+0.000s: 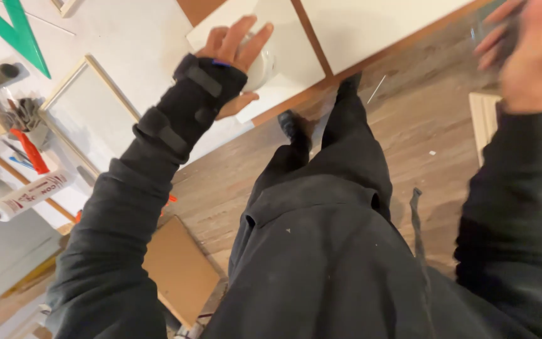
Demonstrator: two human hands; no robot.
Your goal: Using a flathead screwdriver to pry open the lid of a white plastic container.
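White panels (371,28) lie on the wooden floor (421,144) across the upper frame. At upper centre the braced left hand (236,53) spreads open fingers (246,34) over a clear glass bowl (260,66). The right hand (528,50), upper right, is blurred; its grip cannot be told.

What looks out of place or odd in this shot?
The left hand wears a black strapped wrist brace and rests on a clear round object on a white board. The right hand is blurred. Boards and a tube lie scattered.
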